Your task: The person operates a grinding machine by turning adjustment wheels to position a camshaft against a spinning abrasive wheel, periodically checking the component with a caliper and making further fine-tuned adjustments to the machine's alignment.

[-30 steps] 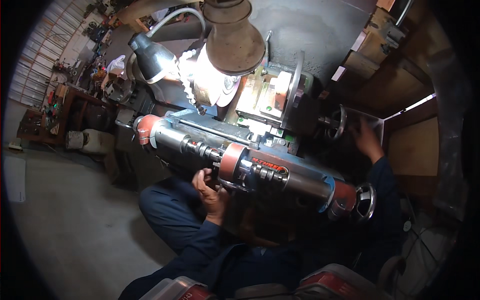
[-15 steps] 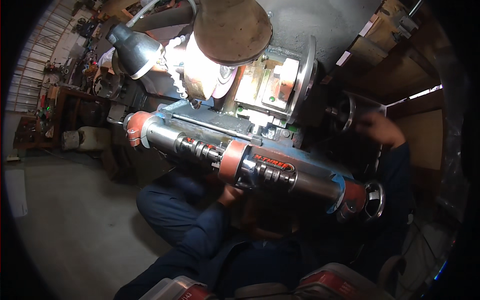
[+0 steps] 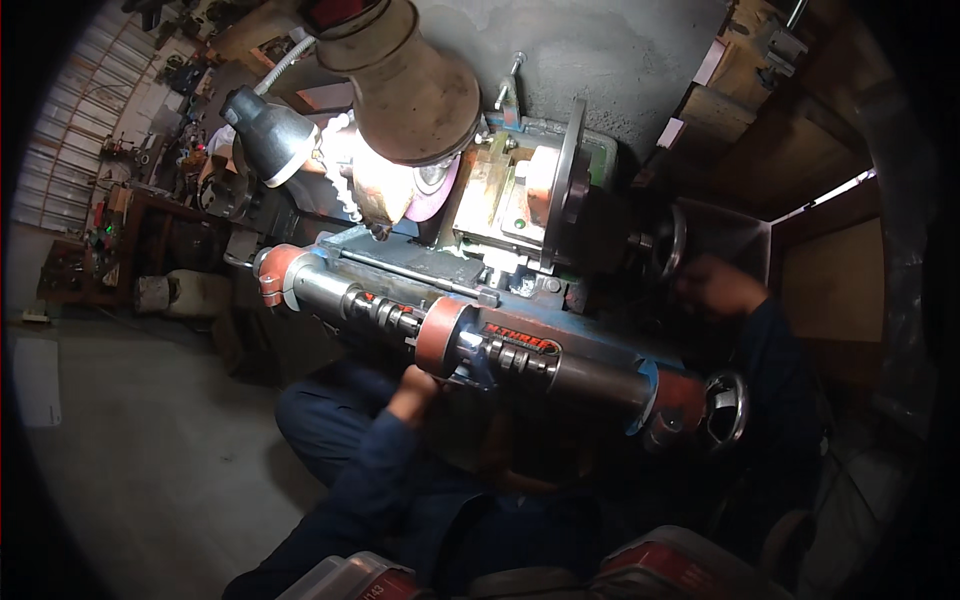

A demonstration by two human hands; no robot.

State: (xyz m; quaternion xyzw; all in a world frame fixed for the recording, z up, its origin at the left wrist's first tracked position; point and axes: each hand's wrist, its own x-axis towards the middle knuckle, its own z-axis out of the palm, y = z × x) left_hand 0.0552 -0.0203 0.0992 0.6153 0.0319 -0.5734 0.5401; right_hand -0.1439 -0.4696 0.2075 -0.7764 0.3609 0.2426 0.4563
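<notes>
Below the red middle collar [image 3: 436, 338] of a long steel shaft assembly [image 3: 605, 388], my left hand [image 3: 412, 393] is closed. Its fingertips are partly hidden under the collar, and what they hold does not show. Farther right, my right hand [image 3: 722, 288] is in dim light at the lower rim of a metal handwheel [image 3: 678, 243], fingers curled against it. Behind the shaft, a grinding wheel [image 3: 435, 188] sits under bright light beside a metal block [image 3: 482, 205] and an upright metal disc [image 3: 568, 185].
A black lamp [image 3: 270, 140] and a large brown lamp hood [image 3: 415, 100] hang over the machine. A second handwheel [image 3: 727, 412] closes the shaft's right end; a red collar [image 3: 284, 275] holds its left end. A cluttered wooden bench [image 3: 140, 235] stands at the far left.
My view has shifted slightly, so the machine appears farther left. My left hand has come left, out from beneath the collar. My right hand has swung down and left around the handwheel.
</notes>
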